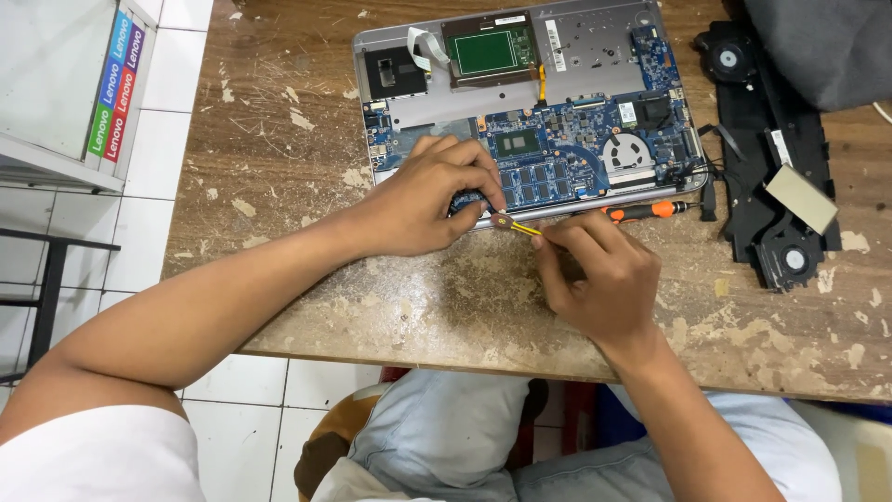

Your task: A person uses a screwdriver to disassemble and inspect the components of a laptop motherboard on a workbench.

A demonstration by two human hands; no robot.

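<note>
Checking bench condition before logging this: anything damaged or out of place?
The wooden tabletop is badly worn, its surface scratched and flaking. An orange-handled screwdriver lies loose against the opened laptop, and a detached black fan assembly sits beside it. No damage shows on the board.

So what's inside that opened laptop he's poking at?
Inside the opened laptop shows a blue circuit board, a round fan and a green-topped part. The left hand covers the board's near-left corner, so what lies there cannot be seen.

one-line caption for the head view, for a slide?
Left hand steadies an opened laptop while the right hand holds a small yellow tool at its front edge.
</note>
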